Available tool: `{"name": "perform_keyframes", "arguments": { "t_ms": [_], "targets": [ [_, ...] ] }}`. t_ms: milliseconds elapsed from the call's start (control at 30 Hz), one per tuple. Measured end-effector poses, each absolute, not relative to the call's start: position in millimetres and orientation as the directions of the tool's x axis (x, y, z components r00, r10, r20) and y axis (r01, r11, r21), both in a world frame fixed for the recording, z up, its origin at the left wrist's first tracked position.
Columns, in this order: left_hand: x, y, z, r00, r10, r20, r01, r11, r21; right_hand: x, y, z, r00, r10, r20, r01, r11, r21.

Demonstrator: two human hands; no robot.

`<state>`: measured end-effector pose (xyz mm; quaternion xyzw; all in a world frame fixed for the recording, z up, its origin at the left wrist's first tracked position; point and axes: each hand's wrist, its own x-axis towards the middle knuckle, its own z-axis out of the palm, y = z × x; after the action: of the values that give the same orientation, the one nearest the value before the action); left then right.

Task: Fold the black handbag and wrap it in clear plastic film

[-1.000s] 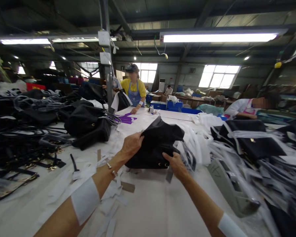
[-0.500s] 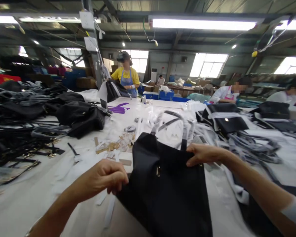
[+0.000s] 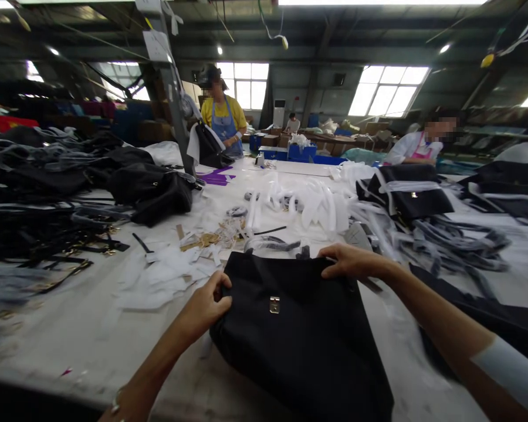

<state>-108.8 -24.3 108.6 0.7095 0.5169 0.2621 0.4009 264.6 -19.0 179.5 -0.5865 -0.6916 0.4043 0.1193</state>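
A black handbag (image 3: pixel 299 334) with a small gold clasp (image 3: pixel 274 305) on its front lies before me on the white table. My left hand (image 3: pixel 211 302) pinches its upper left edge between thumb and fingers. At the upper right edge, my right hand (image 3: pixel 347 262) grips the rim with the thumb on the near side. The wrapped handles (image 3: pixel 273 243) lie behind the top edge, away from me. The bag's lower end runs out of view at the bottom.
Black bags and straps (image 3: pixel 154 190) are piled on the left. Paper scraps (image 3: pixel 162 272) lie beside the bag, and white foam strips (image 3: pixel 317 205) beyond it. Another bag (image 3: pixel 413 193) and wrapped handles (image 3: pixel 460 240) sit at right. A person in a blue apron (image 3: pixel 224 126) stands across the table.
The bag's top has flattened and straightened between my hands, and its clasp now faces up at me. Its handles have dropped back from upright. My view has tilted down.
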Motion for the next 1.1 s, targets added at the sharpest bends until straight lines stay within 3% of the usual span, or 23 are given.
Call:
{"name": "perform_keyframes", "arguments": {
  "t_ms": [133,267,367,433,533,633,767,967,1100],
  "targets": [
    [-113,-30,85,0.34,0.937,-0.079,0.208,0.007,0.978,265,-14,155,-0.213,0.924,-0.319,0.635,-0.117,-0.764],
    [-135,-54,63,0.391,0.918,0.07,0.032,-0.089,0.995,276,-32,145,-0.042,0.971,-0.234,0.684,-0.143,-0.716],
    [-156,-78,41,0.483,0.872,0.073,0.17,-0.175,0.97,298,-67,134,0.094,0.983,-0.159,0.61,-0.182,-0.771],
    [-160,-90,30,0.487,0.866,0.113,0.338,-0.306,0.89,310,-97,123,0.136,0.975,-0.176,0.437,-0.218,-0.873],
    [-148,-94,22,0.51,0.821,0.258,0.455,-0.512,0.729,307,-141,105,0.063,0.939,-0.339,0.222,-0.344,-0.912],
    [-124,-85,29,0.581,0.75,0.317,0.444,-0.618,0.649,280,-167,93,-0.062,0.925,-0.375,0.139,-0.364,-0.921],
    [-95,-65,68,0.547,0.799,0.25,0.501,-0.551,0.667,255,-160,102,0.021,0.908,-0.418,0.129,-0.417,-0.9],
    [-78,-63,154,0.415,0.899,0.142,0.549,-0.372,0.748,284,-128,132,0.387,0.886,-0.254,0.151,-0.332,-0.931],
    [-81,-78,153,0.582,0.797,-0.162,0.568,-0.256,0.782,296,-128,91,0.234,0.886,-0.401,0.181,-0.445,-0.877]
  ]
}}
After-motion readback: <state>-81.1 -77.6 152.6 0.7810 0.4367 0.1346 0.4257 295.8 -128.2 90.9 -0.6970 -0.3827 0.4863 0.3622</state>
